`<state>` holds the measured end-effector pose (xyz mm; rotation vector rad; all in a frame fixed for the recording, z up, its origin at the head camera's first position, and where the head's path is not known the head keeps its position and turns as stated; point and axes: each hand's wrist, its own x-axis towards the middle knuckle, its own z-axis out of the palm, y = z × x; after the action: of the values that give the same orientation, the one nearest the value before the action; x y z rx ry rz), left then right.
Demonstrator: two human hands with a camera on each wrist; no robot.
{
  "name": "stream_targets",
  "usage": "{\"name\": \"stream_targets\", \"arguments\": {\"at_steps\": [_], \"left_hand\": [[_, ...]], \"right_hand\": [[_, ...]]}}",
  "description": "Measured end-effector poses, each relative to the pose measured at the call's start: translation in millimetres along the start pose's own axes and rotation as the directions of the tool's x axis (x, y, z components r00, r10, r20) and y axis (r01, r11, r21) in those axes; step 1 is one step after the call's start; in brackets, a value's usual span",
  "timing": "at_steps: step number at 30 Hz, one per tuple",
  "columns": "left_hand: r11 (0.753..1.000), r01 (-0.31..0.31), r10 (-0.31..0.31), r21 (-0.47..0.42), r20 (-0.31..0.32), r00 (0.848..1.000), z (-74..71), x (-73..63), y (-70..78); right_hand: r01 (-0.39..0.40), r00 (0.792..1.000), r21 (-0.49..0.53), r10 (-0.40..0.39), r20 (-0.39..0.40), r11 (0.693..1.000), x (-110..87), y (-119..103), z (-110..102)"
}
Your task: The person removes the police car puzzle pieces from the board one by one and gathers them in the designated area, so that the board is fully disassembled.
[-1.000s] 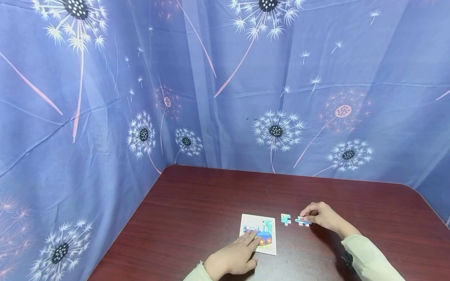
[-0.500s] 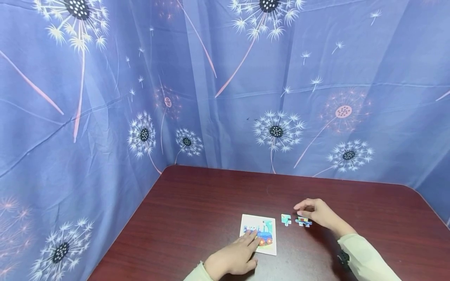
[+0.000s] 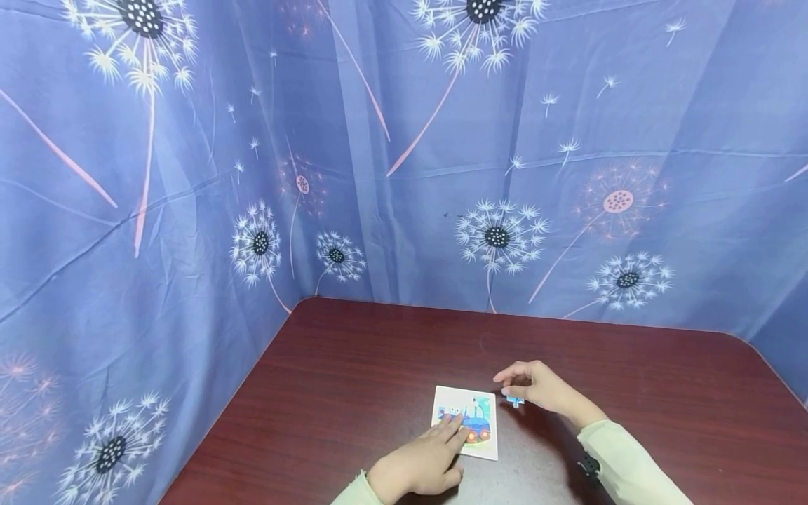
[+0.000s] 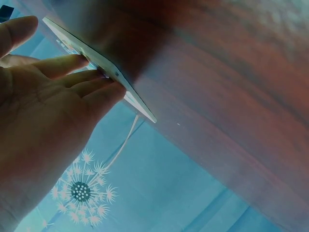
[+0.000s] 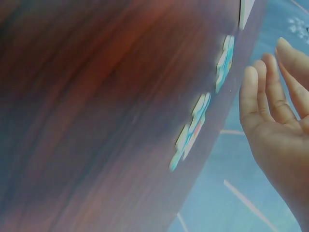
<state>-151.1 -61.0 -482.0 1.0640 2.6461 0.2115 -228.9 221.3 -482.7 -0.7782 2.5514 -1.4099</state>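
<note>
My left hand [image 3: 421, 457] rests with straight fingers on a square puzzle board [image 3: 487, 452], whose picture shows a blue vehicle with red-orange wheels. In the left wrist view the fingertips press on the board's face near its edge [image 4: 143, 107]. Just right of the board, my right hand [image 3: 536, 387] hovers over a puzzle piece [image 3: 515, 402], fingers loosely bent and nothing between them. Two pieces lie flat on the table in the right wrist view: a light-blue puzzle piece [image 5: 225, 63] and a longer joined-looking puzzle piece [image 5: 191, 129]. From the head, the right hand hides the longer one.
The dark red-brown table [image 3: 379, 351] has rounded far corners. Blue curtains [image 3: 404, 231] with dandelion prints hang behind it and along its left side.
My right hand has let go of the longer puzzle piece and moved left, over the light-blue piece beside the board. My left hand stays on the board.
</note>
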Motion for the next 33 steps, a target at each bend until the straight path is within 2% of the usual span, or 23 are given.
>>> {"name": "stream_targets", "arguments": {"at_steps": [7,19,26,33], "left_hand": [[1.0,0.006,-0.006,-0.007,0.0,1.0,0.5,0.4,-0.1],[1.0,0.014,-0.014,0.005,0.006,1.0,-0.9,1.3,1.1],[1.0,0.005,-0.005,0.007,0.005,1.0,-0.1,1.5,0.7],[1.0,-0.001,0.001,0.002,0.004,1.0,-1.2,0.4,0.8]], "right_hand": [[0.047,0.998,0.022,-0.048,0.045,0.999,8.6,-5,15],[0.056,0.994,-0.007,-0.055,0.091,0.998,13.0,-12,31],[0.014,0.994,-0.039,-0.009,0.113,0.999,14.2,-12,36],[0.008,0.993,-0.074,0.001,0.12,0.997,14.4,-9,38]]}}
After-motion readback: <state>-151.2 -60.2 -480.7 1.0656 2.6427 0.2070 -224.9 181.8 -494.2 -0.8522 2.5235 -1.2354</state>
